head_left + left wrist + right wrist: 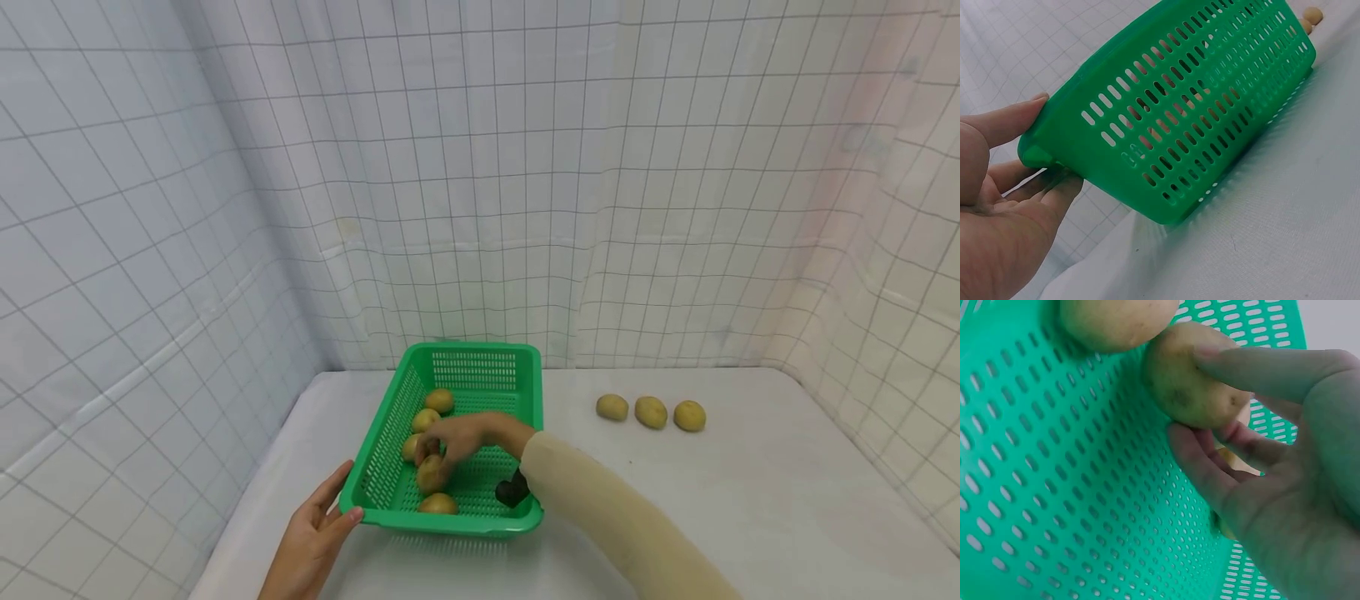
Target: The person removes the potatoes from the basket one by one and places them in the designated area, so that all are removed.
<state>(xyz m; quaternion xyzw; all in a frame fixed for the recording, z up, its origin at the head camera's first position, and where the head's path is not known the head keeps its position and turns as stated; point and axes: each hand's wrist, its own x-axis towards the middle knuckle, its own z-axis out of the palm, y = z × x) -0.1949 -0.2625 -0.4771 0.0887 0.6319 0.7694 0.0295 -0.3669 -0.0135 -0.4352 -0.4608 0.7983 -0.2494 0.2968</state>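
A green plastic basket (pixel 442 523) with slotted walls stands on the white table. My left hand (pixel 311 533) grips its near left corner; in the left wrist view the thumb (pixel 1019 119) lies on the rim and the fingers are beneath it. Inside the basket, my right hand (pixel 461 437) holds a potato (pixel 1191 381) between thumb and fingers, close to the left wall. More potatoes line that side: one (pixel 438 504) at the near end, others (pixel 426 420) farther back. The right hand partly covers one of them in the head view.
Three potatoes (pixel 651 412) lie in a row on the table, right of the basket. White grid-patterned curtains (pixel 480 183) enclose the table (pixel 720 500) at the back and both sides. A small black object (pixel 512 490) shows beside the right wrist.
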